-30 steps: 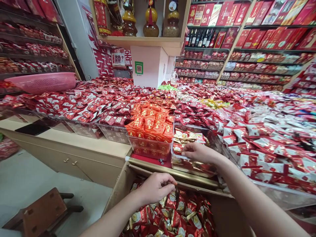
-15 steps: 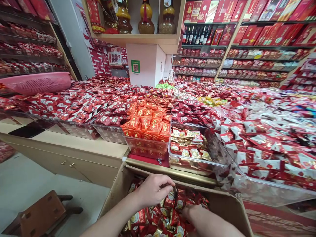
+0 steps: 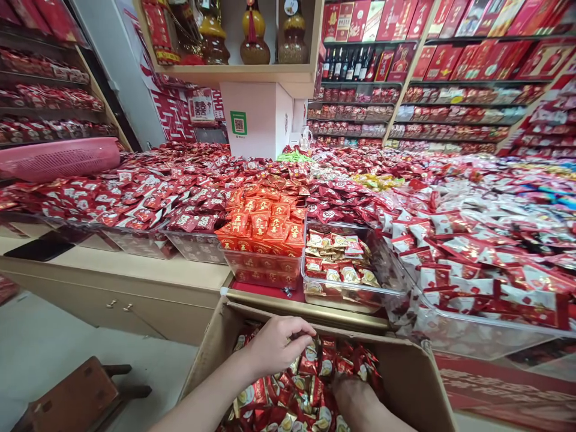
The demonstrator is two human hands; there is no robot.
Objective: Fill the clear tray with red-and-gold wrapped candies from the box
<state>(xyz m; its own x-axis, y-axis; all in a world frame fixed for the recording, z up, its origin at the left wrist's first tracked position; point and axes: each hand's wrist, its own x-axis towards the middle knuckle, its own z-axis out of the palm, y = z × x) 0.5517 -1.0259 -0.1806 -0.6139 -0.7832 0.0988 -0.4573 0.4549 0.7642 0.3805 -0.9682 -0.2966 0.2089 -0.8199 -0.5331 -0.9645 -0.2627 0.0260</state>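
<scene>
An open cardboard box (image 3: 407, 375) in front of me holds many small red-and-gold wrapped candies (image 3: 288, 399). My left hand (image 3: 281, 343) is over the box's far side, its fingers bent and thumb close to the index finger; whatever lies between the fingertips is hidden. Lower and to the right, my right hand (image 3: 355, 393) reaches down into the candies, its fingers out of sight among the wrappers. Just beyond the box stands a clear plastic bin (image 3: 351, 291) partly filled with similar red-and-gold candies.
Beside it, a clear bin (image 3: 263, 270) is heaped with orange-red packets. More heaped bins cover the counter. A black flat object (image 3: 38, 247) and pink basket (image 3: 58, 159) lie at left. A wooden stool (image 3: 74, 396) stands on the floor. Stocked shelves (image 3: 411, 84) rise behind.
The view has shifted slightly, so the counter sits a little further left. My right hand has moved slightly among the candies; my left hand stays almost in place, fingers still bent.
</scene>
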